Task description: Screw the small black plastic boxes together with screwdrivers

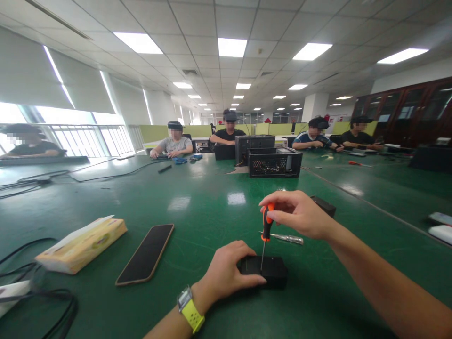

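Observation:
My left hand (231, 270) grips a small black box-shaped device (277, 273) by its left end, thumb along the near side and fingers at the far side. Above it, my right hand (300, 212) is closed on the orange and black handle of a screwdriver (267, 226). The shaft stands nearly upright, and its tip meets the top of the black device. Just behind lies a second, clear-handled screwdriver (291, 238) on the green table (197, 212). Another black object (323, 205) is partly hidden behind my right hand.
A phone (146, 254) and a tissue pack (83, 245) lie to the left, near black cables (63, 301). Open computer cases (275, 162) stand further back. Several people sit around the table. Another screwdriver (358, 164) lies at the far right.

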`<control>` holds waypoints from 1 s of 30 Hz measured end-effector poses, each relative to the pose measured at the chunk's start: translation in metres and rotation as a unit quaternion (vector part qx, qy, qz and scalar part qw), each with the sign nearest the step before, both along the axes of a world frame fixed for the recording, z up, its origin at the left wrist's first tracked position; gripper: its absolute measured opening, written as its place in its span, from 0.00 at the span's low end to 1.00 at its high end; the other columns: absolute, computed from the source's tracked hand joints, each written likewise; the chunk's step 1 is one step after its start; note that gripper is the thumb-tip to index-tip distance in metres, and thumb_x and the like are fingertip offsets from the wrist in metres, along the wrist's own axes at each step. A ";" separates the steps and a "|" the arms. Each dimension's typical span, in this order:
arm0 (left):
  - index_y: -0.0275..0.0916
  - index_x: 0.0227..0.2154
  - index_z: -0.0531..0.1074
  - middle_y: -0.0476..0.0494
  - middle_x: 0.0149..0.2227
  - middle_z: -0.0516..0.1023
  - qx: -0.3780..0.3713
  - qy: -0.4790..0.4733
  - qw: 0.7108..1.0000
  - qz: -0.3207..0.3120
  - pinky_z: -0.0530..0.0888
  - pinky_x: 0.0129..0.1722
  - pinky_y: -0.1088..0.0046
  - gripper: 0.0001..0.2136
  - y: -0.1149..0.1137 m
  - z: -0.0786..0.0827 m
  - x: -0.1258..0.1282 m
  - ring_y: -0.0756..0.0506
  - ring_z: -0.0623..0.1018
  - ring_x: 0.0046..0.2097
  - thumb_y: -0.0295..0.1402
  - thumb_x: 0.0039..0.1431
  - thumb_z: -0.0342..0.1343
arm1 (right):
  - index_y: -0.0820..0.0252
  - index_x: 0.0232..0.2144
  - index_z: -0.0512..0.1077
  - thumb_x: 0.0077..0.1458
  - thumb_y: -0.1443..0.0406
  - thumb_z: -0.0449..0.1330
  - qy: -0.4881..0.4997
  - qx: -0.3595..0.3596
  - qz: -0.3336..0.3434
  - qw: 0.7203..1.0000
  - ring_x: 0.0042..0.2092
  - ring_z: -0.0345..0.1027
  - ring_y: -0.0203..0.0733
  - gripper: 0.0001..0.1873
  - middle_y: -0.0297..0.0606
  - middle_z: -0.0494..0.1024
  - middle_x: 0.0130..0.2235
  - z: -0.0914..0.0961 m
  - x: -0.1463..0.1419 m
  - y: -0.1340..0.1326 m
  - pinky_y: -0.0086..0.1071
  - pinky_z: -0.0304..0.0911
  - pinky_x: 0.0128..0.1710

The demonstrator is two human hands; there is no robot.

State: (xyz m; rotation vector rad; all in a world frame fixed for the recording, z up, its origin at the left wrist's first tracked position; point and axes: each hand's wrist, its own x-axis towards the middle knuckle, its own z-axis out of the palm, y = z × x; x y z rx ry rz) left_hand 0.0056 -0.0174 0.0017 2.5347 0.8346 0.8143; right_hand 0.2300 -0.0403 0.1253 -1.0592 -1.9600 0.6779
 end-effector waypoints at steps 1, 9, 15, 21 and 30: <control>0.39 0.37 0.76 0.46 0.34 0.77 0.001 -0.001 1.000 -0.001 0.69 0.35 0.72 0.21 0.000 0.000 0.000 0.44 0.75 0.36 0.51 0.49 0.67 | 0.61 0.42 0.76 0.52 0.68 0.60 -0.001 0.002 0.003 1.000 0.38 0.76 0.41 0.14 0.39 0.81 0.39 0.001 0.000 -0.001 0.34 0.71 0.38; 0.39 0.37 0.77 0.45 0.34 0.77 0.007 -0.004 1.000 0.000 0.70 0.35 0.72 0.22 -0.001 0.000 -0.001 0.44 0.75 0.36 0.53 0.50 0.65 | 0.59 0.43 0.74 0.55 0.67 0.59 -0.014 0.031 0.046 0.998 0.39 0.73 0.40 0.12 0.40 0.78 0.42 0.002 -0.001 -0.006 0.31 0.69 0.35; 0.39 0.36 0.77 0.45 0.33 0.77 0.017 0.002 1.000 0.001 0.70 0.34 0.72 0.21 -0.002 0.002 0.000 0.43 0.75 0.35 0.53 0.51 0.64 | 0.58 0.41 0.78 0.56 0.62 0.61 -0.017 0.071 0.027 0.997 0.38 0.72 0.39 0.11 0.39 0.77 0.39 0.002 0.000 -0.004 0.29 0.67 0.32; 0.39 0.37 0.77 0.45 0.33 0.77 0.014 -0.004 1.000 0.004 0.70 0.34 0.72 0.22 -0.002 0.002 0.000 0.43 0.76 0.35 0.54 0.51 0.64 | 0.60 0.43 0.77 0.57 0.64 0.58 0.034 0.016 0.044 0.998 0.37 0.74 0.39 0.13 0.39 0.80 0.37 0.001 -0.005 -0.006 0.33 0.69 0.37; 0.39 0.36 0.77 0.45 0.33 0.77 0.017 -0.003 1.000 0.000 0.70 0.33 0.72 0.22 0.000 0.000 0.000 0.43 0.76 0.35 0.54 0.51 0.63 | 0.59 0.44 0.77 0.56 0.66 0.59 0.049 0.010 0.046 0.998 0.38 0.74 0.40 0.14 0.39 0.81 0.40 -0.001 -0.004 -0.004 0.32 0.69 0.38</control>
